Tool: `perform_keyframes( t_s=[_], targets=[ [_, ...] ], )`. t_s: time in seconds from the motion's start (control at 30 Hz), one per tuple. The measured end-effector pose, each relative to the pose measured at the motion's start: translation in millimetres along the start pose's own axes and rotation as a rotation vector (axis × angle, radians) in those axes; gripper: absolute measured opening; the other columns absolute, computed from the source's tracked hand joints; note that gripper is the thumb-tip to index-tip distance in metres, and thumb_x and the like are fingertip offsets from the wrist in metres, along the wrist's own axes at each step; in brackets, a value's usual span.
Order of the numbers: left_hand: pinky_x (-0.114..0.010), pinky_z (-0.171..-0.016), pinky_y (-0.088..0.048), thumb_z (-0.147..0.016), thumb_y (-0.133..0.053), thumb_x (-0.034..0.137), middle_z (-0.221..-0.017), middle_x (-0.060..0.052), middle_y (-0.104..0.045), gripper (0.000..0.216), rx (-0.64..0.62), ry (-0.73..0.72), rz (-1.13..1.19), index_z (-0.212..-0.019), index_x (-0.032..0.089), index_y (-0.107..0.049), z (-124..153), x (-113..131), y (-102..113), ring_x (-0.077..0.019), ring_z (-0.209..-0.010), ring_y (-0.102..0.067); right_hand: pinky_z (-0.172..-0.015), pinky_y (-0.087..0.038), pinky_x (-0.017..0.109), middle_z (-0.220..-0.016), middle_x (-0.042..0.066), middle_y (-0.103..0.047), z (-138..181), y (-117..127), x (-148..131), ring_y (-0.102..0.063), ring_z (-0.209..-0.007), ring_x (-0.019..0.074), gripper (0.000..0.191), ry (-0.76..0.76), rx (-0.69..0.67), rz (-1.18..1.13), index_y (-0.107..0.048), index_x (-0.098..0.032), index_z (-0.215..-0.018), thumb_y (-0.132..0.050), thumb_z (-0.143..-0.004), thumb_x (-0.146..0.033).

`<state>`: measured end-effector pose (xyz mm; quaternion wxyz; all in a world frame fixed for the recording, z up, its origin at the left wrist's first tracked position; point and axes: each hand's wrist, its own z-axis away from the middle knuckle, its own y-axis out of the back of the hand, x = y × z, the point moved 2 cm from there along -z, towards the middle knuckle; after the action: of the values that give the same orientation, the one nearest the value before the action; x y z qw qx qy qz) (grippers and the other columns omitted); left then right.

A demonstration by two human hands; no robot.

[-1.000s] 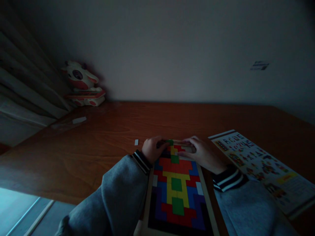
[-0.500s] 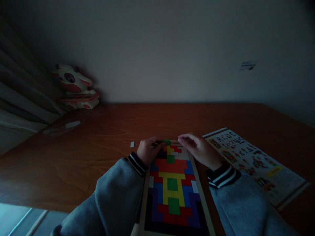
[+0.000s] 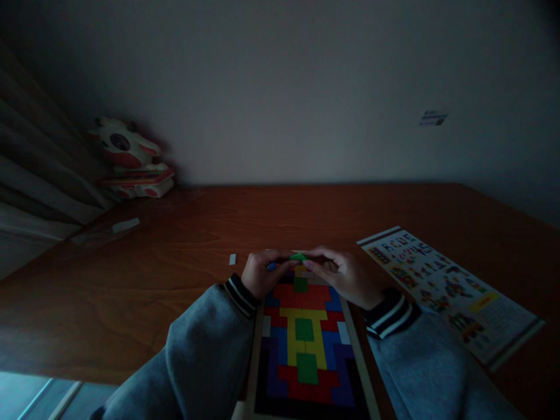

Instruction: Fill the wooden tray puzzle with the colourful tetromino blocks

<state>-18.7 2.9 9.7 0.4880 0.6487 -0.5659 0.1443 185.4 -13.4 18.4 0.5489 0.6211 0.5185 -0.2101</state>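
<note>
A wooden puzzle board (image 3: 361,379) filled with red, yellow, green, blue and purple blocks lies on the brown table in front of me. At its far end a small green piece (image 3: 298,256) sits between the fingertips of both hands. My left hand (image 3: 261,273) is curled, pinching the piece from the left. My right hand (image 3: 341,275) is curled too, its fingertips meeting the piece from the right. Both arms wear grey sleeves with striped cuffs.
A printed picture sheet (image 3: 446,289) lies on the table to the right. A small white piece (image 3: 233,259) rests left of my hands, and a pale strip (image 3: 125,224) lies further left. A plush toy (image 3: 126,157) sits in the far left corner by a curtain.
My right hand has moved left from the board's top right corner and closed in on the green piece, so both hands now meet at it. The view has shifted slightly.
</note>
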Motion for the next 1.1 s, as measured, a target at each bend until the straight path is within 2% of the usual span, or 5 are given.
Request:
perform_keyframes(
  t_s=[0.23,0.37,0.87,1.0,1.1],
  targets=[
    [-0.042,-0.108,-0.047,-0.099,-0.052,0.035,-0.13,-0.011,-0.066,0.036,-0.332,-0.328,-0.202,-0.128,0.018,-0.063,1,11,-7,-0.0242,-0.127,-0.057,-0.077,-0.056,0.035,-0.093,0.006,-0.075,-7,27,16,-0.069,-0.085,0.0211,0.037,-0.152,0.34,-0.168,-0.067,-0.022,-0.095,-0.065,-0.083,-0.057],
    [-0.042,-0.109,-0.046,-0.101,-0.048,0.035,-0.129,-0.009,-0.067,0.036,-0.454,-0.38,-0.325,-0.129,0.017,-0.063,3,11,-10,-0.0237,-0.126,-0.058,-0.075,-0.055,0.034,-0.091,0.007,-0.074,-10,35,27,-0.068,-0.082,0.0204,0.044,-0.213,0.44,-0.221,-0.066,-0.02,-0.097,-0.069,-0.078,-0.06],
    [-0.036,-0.09,-0.056,-0.099,-0.05,0.033,-0.107,-0.008,-0.075,0.027,-0.273,-0.316,-0.442,-0.105,0.018,-0.071,-1,8,-1,-0.0208,-0.098,-0.069,-0.083,-0.054,0.038,-0.099,0.008,-0.075,-8,32,38,-0.07,-0.092,0.0235,0.04,-0.246,0.344,-0.172,-0.07,-0.021,-0.096,-0.069,-0.079,-0.057],
    [-0.038,-0.089,-0.056,-0.096,-0.054,0.03,-0.107,-0.009,-0.074,0.023,-0.099,-0.233,-0.643,-0.105,0.018,-0.072,-4,-10,30,-0.0225,-0.096,-0.068,-0.079,-0.055,0.039,-0.094,0.009,-0.076,-7,35,39,-0.07,-0.087,0.0245,0.043,-0.271,0.393,-0.182,-0.07,-0.021,-0.092,-0.073,-0.074,-0.059],
    [-0.038,-0.091,-0.055,-0.094,-0.055,0.029,-0.109,-0.007,-0.074,0.022,-0.205,-0.268,-0.689,-0.105,0.022,-0.072,3,-28,68,-0.0216,-0.099,-0.068,-0.079,-0.055,0.04,-0.094,0.009,-0.076,-7,36,42,-0.07,-0.086,0.0249,0.045,-0.277,0.409,-0.179,-0.07,-0.02,-0.093,-0.073,-0.073,-0.06]
  ],
)
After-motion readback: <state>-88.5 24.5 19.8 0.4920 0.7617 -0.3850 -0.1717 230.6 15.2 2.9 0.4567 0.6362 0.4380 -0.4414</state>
